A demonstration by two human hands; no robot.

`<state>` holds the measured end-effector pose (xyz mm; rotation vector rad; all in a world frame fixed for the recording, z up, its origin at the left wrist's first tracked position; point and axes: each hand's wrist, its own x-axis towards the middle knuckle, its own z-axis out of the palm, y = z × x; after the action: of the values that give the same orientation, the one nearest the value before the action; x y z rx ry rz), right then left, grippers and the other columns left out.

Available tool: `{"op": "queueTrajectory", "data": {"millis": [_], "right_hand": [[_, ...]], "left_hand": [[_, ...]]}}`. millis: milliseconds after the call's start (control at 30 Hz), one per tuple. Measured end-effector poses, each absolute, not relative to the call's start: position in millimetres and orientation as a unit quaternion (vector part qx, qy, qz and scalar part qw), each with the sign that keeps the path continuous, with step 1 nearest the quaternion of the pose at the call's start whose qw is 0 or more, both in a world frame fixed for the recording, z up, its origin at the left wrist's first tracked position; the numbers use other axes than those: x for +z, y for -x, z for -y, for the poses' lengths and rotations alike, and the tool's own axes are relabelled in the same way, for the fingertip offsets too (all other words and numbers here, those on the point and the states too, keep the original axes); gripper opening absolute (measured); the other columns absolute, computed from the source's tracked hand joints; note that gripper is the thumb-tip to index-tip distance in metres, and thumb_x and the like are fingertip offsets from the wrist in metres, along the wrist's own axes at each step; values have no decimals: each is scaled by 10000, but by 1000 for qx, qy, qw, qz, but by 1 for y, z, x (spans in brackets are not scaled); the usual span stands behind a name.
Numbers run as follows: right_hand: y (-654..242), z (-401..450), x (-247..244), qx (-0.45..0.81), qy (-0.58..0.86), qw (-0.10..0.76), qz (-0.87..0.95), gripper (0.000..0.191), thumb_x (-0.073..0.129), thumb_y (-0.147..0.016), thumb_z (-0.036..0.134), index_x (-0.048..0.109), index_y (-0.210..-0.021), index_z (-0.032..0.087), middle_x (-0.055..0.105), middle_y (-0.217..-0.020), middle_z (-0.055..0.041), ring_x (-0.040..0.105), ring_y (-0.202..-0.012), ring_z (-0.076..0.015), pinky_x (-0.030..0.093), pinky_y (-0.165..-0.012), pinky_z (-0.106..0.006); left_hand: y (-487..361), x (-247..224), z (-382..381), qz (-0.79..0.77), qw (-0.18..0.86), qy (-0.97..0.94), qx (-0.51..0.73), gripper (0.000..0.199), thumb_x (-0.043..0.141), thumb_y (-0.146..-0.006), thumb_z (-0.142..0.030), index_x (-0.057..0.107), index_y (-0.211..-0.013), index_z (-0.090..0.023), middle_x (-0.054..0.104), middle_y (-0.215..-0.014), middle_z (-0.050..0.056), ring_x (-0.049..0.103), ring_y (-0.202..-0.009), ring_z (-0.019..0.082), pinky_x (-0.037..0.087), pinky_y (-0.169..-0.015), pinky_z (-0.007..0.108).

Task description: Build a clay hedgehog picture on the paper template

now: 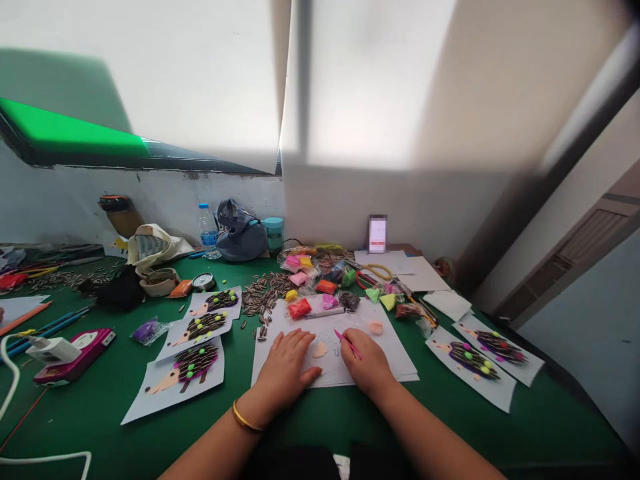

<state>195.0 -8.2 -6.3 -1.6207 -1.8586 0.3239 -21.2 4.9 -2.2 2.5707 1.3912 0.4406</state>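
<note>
The green tabletop (310,415) held white paper (400,365). On it the left hand (287,363) lay flat, fingers extended; the right hand (369,363), beside a peach-faced hedgehog drawing (327,339), had its fingers closed round a pink pointed tool (339,335).

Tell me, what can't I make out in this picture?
In the head view:
Pink tool: partly hidden by the grip of the right hand.
White paper: the part under the left hand is covered.
Phone: its screen writing is too small and blurred to read.
Bottle: label wording too small.
White cable: cut off by the left edge.
</note>
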Motion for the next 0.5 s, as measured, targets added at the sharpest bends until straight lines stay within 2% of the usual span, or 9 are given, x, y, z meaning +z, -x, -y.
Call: {"op": "queueTrajectory", "data": {"millis": [500], "right_hand": [[-194,9,-2,127,621,314,707,197,373,-917,248,489,-761,216,590,-788,-14,544,-765,-176,339,-679,-272]], "left_hand": [[23,-6,-5,-459,83,-868,169,621,682,-830,-391,457,-1392,-254,531,-1437,77,422,-1368,302,240,-1169,571]]}}
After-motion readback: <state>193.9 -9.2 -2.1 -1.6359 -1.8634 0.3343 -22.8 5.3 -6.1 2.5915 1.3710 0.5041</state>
